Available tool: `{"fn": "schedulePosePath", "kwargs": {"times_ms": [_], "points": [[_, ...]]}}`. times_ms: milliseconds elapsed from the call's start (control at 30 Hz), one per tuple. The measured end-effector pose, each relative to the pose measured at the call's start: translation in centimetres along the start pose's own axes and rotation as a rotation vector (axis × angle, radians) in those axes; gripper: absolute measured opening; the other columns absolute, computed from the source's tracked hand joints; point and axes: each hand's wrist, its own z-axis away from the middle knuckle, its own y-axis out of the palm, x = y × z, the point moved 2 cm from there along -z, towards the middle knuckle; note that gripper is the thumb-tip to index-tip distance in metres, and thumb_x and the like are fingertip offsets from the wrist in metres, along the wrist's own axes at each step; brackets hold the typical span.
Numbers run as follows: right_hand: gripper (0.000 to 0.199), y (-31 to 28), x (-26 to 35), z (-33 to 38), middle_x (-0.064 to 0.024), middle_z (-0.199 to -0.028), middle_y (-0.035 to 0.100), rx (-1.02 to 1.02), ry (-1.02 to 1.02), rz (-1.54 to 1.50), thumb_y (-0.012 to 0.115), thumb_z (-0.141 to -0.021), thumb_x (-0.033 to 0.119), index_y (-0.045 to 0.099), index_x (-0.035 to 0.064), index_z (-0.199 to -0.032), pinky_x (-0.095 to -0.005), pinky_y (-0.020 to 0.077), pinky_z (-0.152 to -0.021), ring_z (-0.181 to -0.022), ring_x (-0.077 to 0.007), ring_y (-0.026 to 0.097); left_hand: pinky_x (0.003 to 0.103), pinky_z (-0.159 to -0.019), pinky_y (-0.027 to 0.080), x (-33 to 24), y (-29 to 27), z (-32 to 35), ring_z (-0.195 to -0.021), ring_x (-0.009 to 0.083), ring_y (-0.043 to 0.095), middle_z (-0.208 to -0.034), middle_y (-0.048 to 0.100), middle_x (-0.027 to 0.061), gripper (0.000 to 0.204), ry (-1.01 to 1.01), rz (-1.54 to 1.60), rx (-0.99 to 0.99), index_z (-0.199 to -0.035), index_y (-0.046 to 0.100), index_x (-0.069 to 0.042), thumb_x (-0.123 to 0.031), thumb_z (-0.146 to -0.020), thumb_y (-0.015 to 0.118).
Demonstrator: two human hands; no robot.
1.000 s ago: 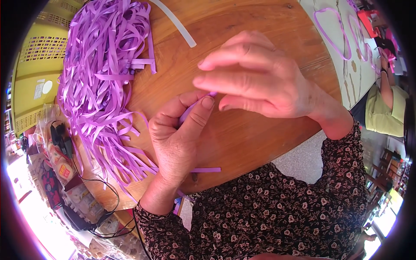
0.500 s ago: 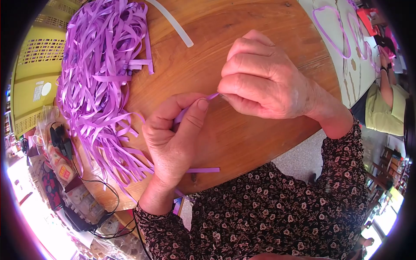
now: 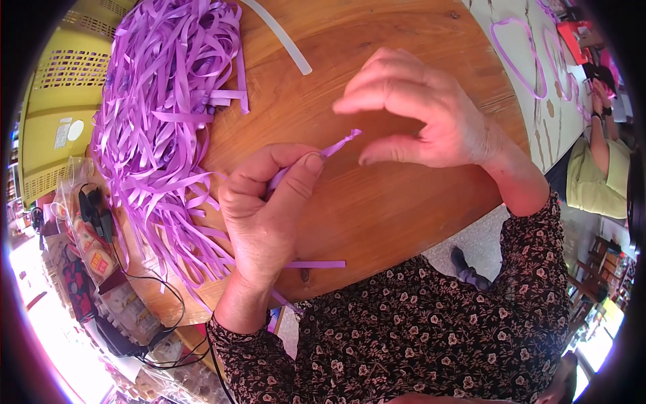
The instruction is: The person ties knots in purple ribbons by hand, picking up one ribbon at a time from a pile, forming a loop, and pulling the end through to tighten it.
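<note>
1. Your left hand (image 3: 259, 215) clamps a purple ribbon (image 3: 340, 145) between thumb and forefinger; its twisted tip sticks out past them, above the wooden table (image 3: 404, 215).
2. Your right hand (image 3: 420, 118) is spread, thumb and fingers apart, just beside that tip.
3. To your left, a heap of ribbons (image 3: 158, 135) lies loose on the table.
4. Beside the heap, at the far left, is a yellow-green perforated crate (image 3: 47, 128); you cannot tell what it holds.
5. Below the crate, a clear plastic bag (image 3: 77, 176) lies near a black object (image 3: 97, 212).
</note>
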Motion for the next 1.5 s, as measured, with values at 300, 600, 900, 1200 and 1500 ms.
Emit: {"fn": "schedulePosePath", "kwargs": {"times_ms": [300, 600, 900, 1200, 1500], "points": [[0.04, -0.1, 0.4, 0.1, -0.0081, -0.091, 0.062, -0.026, 0.041, -0.085, 0.079, -0.066, 0.019, 0.065, 0.0025, -0.1, -0.0361, 0.0462, -0.074, -0.082, -0.0246, 0.058, 0.016, -0.052, 0.028, 0.2, -0.2, 0.2, -0.058, -0.0004, 0.039, -0.067, 0.052, -0.0069, 0.006, -0.016, 0.086, 0.047, -0.09, 0.065, 0.001, -0.001, -0.086, 0.062], [0.019, -0.2, 1.5, -0.6, -0.0063, -0.078, 0.058, -0.006, -0.024, 0.027, 0.074, -0.068, 0.006, 0.064, 0.0014, -0.084, -0.0326, 0.041, -0.065, -0.075, -0.0218, 0.055, 0.017, -0.05, 0.036, -0.1, 0.3, 0.9, -0.058, 0.0017, 0.046, -0.069, 0.058, -0.005, 0.006, 0.039, 0.058, 0.022, -0.089, 0.066, -0.001, -0.005, -0.086, 0.065], [0.017, -8.8, -6.4, 3.7, -0.0082, -0.093, 0.064, -0.69, 0.355, -0.657, 0.055, -0.09, 0.003, 0.061, -0.0053, -0.103, -0.0279, 0.0446, -0.085, -0.087, -0.0157, 0.059, 0.016, -0.058, 0.034, -2.3, -3.0, 0.0, -0.064, 0.0025, 0.045, -0.076, 0.058, -0.0025, 0.013, 0.492, -0.436, 0.121, -0.095, 0.064, 0.001, -0.002, -0.083, 0.066], [0.039, -6.3, -3.2, 0.0, -0.0112, -0.123, 0.056, -0.273, 0.272, 0.612, 0.063, -0.082, 0.007, 0.056, 0.0026, -0.121, -0.0326, 0.0393, -0.097, -0.115, -0.0233, 0.052, 0.016, -0.054, 0.032, -0.8, -6.3, 0.6, -0.062, 0.0013, 0.04, -0.075, 0.054, -0.0054, 0.007, 0.129, 0.09, -0.008, -0.093, 0.064, -0.001, -0.001, -0.087, 0.062], [0.048, 4.7, 1.7, -3.7, -0.0114, -0.119, 0.058, 0.112, 0.153, -0.347, 0.073, -0.074, 0.013, 0.058, 0.0042, -0.119, -0.0339, 0.0449, -0.09, -0.107, -0.0253, 0.057, 0.02, -0.055, 0.034, -1.3, -4.7, 0.8, -0.059, 0.0055, 0.042, -0.071, 0.051, -0.0023, 0.006, 0.188, 0.382, 0.189, -0.093, 0.06, -0.002, -0.006, -0.09, 0.059]]}}
